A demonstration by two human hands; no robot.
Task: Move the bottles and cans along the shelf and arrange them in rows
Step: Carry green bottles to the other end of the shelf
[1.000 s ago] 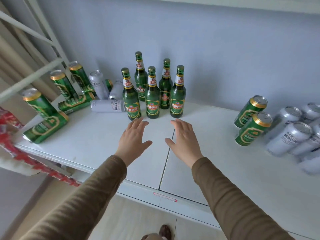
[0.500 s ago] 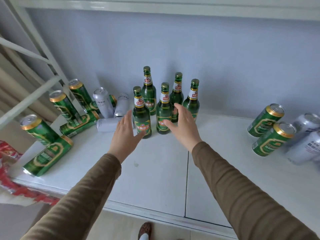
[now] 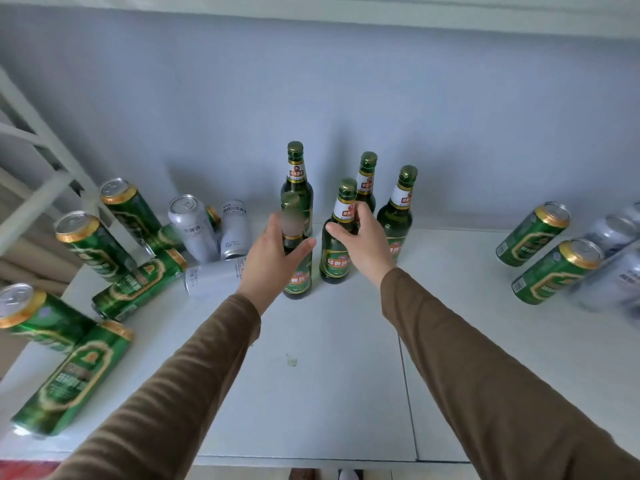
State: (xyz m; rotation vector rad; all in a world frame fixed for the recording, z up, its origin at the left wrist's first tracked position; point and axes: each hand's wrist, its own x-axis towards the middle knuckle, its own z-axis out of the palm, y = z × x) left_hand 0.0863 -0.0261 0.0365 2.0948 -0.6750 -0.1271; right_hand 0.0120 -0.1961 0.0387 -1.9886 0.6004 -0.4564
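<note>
Several green glass beer bottles stand together at the back middle of the white shelf (image 3: 329, 393). My left hand (image 3: 270, 261) grips the front left bottle (image 3: 297, 282) at its shoulder, thumb on its right side. My right hand (image 3: 367, 244) holds the front middle bottle (image 3: 335, 258) just below the neck, thumb across its front. Behind them stand a back left bottle (image 3: 295, 174), a back bottle (image 3: 367, 174) and a right bottle (image 3: 398, 216), all untouched.
On the left are green cans (image 3: 90, 244), some upright and some lying down, along with silver cans (image 3: 190, 223). Two green cans (image 3: 533, 233) and several silver cans (image 3: 613, 233) stand at the far right. A white frame (image 3: 45, 157) borders the left end.
Both hands have reached forward from the shelf front to the bottles and closed round the two front ones. The view has moved closer to the shelf.
</note>
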